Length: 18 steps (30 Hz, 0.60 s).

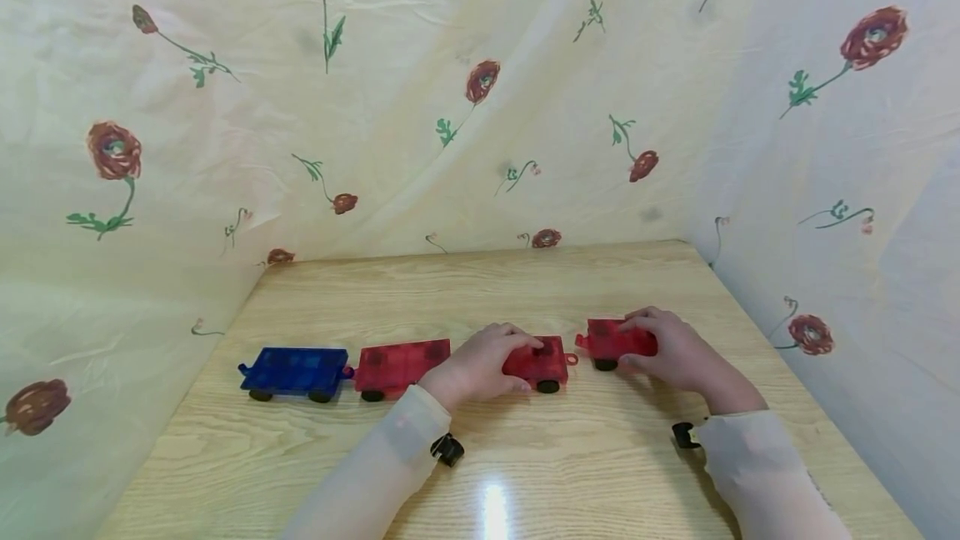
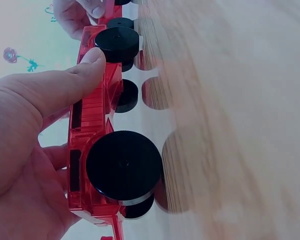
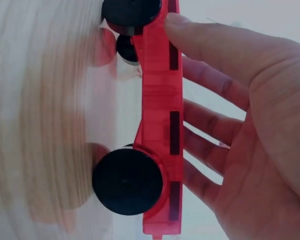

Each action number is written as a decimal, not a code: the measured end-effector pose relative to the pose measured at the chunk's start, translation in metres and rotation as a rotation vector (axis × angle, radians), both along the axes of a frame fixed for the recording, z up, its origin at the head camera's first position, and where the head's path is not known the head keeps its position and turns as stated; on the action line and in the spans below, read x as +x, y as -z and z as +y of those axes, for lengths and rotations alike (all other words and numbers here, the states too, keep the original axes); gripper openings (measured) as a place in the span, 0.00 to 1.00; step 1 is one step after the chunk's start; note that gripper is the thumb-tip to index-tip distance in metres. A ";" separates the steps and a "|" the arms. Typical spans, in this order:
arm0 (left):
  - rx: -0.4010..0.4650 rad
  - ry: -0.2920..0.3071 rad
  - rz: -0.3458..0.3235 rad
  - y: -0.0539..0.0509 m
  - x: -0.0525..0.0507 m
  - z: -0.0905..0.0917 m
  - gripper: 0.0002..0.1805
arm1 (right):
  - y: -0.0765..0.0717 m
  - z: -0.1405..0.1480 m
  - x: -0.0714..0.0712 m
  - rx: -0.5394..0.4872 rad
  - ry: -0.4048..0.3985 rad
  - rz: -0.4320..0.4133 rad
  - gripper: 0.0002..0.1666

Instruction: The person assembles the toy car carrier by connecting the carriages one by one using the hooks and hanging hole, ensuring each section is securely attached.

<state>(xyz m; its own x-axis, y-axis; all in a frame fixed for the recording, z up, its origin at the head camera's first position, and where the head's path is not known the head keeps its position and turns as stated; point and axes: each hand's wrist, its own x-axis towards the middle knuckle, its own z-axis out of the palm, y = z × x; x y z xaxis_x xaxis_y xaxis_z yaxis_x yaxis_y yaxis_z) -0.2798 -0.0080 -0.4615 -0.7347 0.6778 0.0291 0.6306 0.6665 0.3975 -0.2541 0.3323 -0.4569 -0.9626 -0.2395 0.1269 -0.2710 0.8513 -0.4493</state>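
Gripping the middle red car [image 1: 540, 365] in the left fingers [image 1: 517, 338] and the right red car [image 1: 611, 342] in the right fingers [image 1: 645, 319], above or on the desk [image 1: 600, 473]. Probably joining cars: holding the hook [image 1: 581, 341], just left of the right fingers, near but apart from the ring [image 1: 572, 359]. Likely calls next for seating hook in ring. Visible left of the left fingers: left red car [image 1: 401, 363], blue car [image 1: 297, 371]. Hidden beside the left fingers: any join to left red car. Cannot tell wheel contact under right red car.
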 end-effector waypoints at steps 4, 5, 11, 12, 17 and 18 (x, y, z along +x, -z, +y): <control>0.014 -0.003 -0.005 0.000 0.000 0.000 0.37 | -0.001 0.005 0.002 -0.011 -0.039 -0.002 0.27; 0.022 -0.001 -0.003 0.000 0.000 0.000 0.37 | -0.002 0.006 0.003 -0.016 -0.048 -0.003 0.27; 0.058 0.004 0.008 0.001 -0.001 0.000 0.37 | -0.002 0.009 0.005 -0.032 -0.079 -0.007 0.25; 0.059 0.005 0.011 0.001 -0.001 0.000 0.37 | -0.002 0.009 0.005 -0.032 -0.081 -0.006 0.25; 0.049 0.002 0.019 0.001 0.000 0.002 0.37 | -0.002 0.009 0.005 -0.026 -0.081 -0.005 0.24; 0.047 0.001 0.019 0.000 0.000 0.002 0.37 | -0.002 0.008 0.005 -0.025 -0.078 -0.007 0.24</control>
<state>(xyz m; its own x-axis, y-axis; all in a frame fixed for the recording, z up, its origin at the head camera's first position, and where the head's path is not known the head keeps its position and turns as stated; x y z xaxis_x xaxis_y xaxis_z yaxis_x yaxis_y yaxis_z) -0.2799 -0.0060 -0.4617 -0.7327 0.6764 0.0749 0.6394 0.6465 0.4161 -0.2488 0.3407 -0.4547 -0.9418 -0.3111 0.1274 -0.3334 0.8160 -0.4722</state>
